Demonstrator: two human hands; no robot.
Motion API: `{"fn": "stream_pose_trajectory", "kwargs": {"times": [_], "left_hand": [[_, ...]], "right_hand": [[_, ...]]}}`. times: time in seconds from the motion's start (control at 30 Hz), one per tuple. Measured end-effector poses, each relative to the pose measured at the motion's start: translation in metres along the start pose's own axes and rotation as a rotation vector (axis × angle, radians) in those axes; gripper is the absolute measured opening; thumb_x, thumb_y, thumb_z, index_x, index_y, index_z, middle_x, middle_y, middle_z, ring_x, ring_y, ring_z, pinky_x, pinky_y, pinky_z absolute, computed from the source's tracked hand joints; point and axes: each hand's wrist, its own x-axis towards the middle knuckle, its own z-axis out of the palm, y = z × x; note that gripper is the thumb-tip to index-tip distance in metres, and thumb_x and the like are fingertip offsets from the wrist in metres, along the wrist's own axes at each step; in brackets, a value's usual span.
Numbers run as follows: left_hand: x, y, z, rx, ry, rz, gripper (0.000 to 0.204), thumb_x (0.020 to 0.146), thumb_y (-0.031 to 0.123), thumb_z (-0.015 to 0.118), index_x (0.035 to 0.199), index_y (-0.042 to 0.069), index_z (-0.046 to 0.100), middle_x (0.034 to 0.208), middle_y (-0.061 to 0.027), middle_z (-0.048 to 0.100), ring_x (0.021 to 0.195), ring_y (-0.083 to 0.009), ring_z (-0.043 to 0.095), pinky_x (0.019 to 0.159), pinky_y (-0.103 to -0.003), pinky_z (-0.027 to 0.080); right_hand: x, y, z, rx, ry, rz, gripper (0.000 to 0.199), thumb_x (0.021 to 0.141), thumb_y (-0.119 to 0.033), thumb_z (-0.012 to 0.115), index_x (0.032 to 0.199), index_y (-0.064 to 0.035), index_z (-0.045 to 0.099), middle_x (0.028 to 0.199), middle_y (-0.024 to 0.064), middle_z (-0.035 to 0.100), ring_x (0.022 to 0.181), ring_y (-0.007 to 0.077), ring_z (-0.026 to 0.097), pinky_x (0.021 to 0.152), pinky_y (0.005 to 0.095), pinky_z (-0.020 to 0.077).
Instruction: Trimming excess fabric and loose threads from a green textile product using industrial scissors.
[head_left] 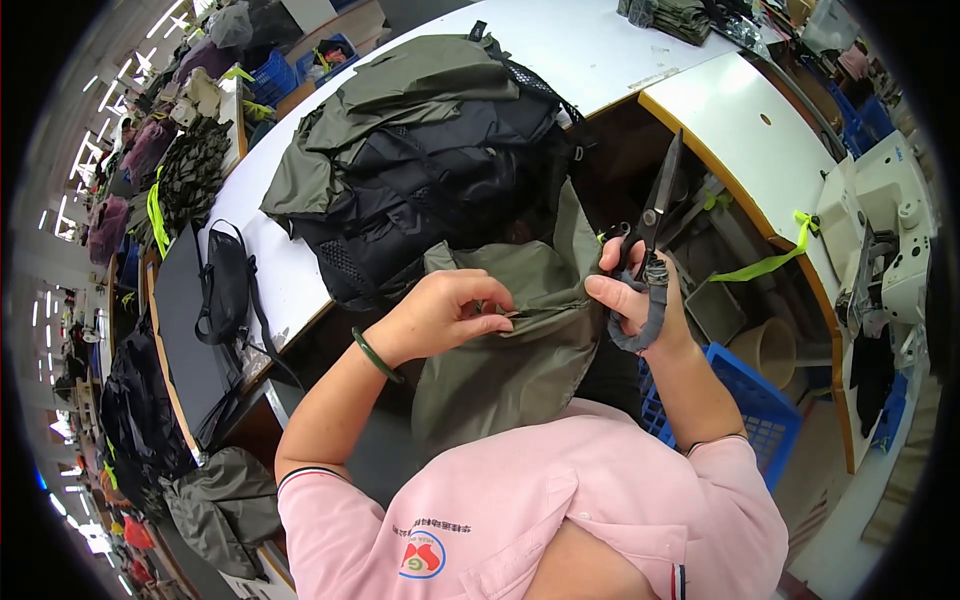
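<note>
Olive-green fabric (500, 385) hangs over my lap and runs up toward a black and olive backpack (430, 165) on the white table. My left hand (455, 312) pinches a fold of this fabric between thumb and fingers; a green bangle is on that wrist. In my right hand (640, 295) is a pair of scissors (660, 195), blades pointing up and away from me, grey cloth wrapped round a handle. The thumb of that hand lies at the fabric's right edge. Whether the blades are fully together is hard to tell.
The white table (300, 130) curves ahead, with a small black pouch (228, 285) at its left. To the right stands a sewing machine (890, 230) beside a wooden-edged tabletop (740, 120). A blue plastic crate (750, 400) is below my right arm. Dark fabric piles (195, 175) lie far left.
</note>
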Motion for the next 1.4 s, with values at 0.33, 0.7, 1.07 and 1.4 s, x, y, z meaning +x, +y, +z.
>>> {"fn": "stream_pose_trajectory", "kwargs": {"times": [0.33, 0.7, 1.07, 1.4], "left_hand": [[0.011, -0.014, 0.006, 0.229, 0.161, 0.322, 0.008, 0.083, 0.011, 0.072, 0.090, 0.008, 0.069, 0.088, -0.0064, 0.061, 0.085, -0.0263, 0.060, 0.075, -0.038, 0.046], [0.007, -0.017, -0.009, 0.159, 0.346, 0.430, 0.009, 0.080, 0.010, 0.069, 0.085, 0.007, 0.063, 0.092, -0.0082, 0.060, 0.091, -0.0283, 0.058, 0.081, -0.039, 0.047], [-0.008, 0.006, -0.015, -0.319, 0.180, -0.068, 0.010, 0.097, 0.011, 0.057, 0.098, 0.002, 0.054, 0.081, 0.0025, 0.052, 0.069, -0.0040, 0.044, 0.061, -0.021, 0.039], [0.003, -0.004, -0.007, -0.305, -0.022, -0.055, 0.026, 0.085, 0.015, 0.077, 0.096, 0.002, 0.057, 0.088, 0.0017, 0.058, 0.078, -0.0063, 0.051, 0.070, -0.022, 0.045]], "right_hand": [[0.002, 0.003, -0.007, -0.082, 0.038, -0.056, 0.027, 0.071, 0.004, 0.073, 0.088, -0.0077, 0.057, 0.089, -0.0018, 0.052, 0.082, 0.0077, 0.049, 0.073, 0.0223, 0.0377], [0.008, 0.006, -0.002, -0.121, 0.096, -0.081, 0.026, 0.072, 0.005, 0.074, 0.089, -0.0073, 0.058, 0.087, -0.0023, 0.053, 0.079, 0.0075, 0.050, 0.072, 0.0220, 0.0397], [0.021, -0.023, -0.012, -0.387, 0.029, -0.221, 0.025, 0.079, -0.002, 0.079, 0.094, -0.0035, 0.058, 0.090, 0.0040, 0.067, 0.078, 0.0070, 0.060, 0.072, 0.0215, 0.0486], [0.020, -0.023, 0.000, -0.324, -0.353, 0.160, 0.023, 0.081, 0.003, 0.073, 0.093, -0.0043, 0.055, 0.088, 0.0055, 0.066, 0.080, 0.0090, 0.061, 0.075, 0.0236, 0.0489]]}}
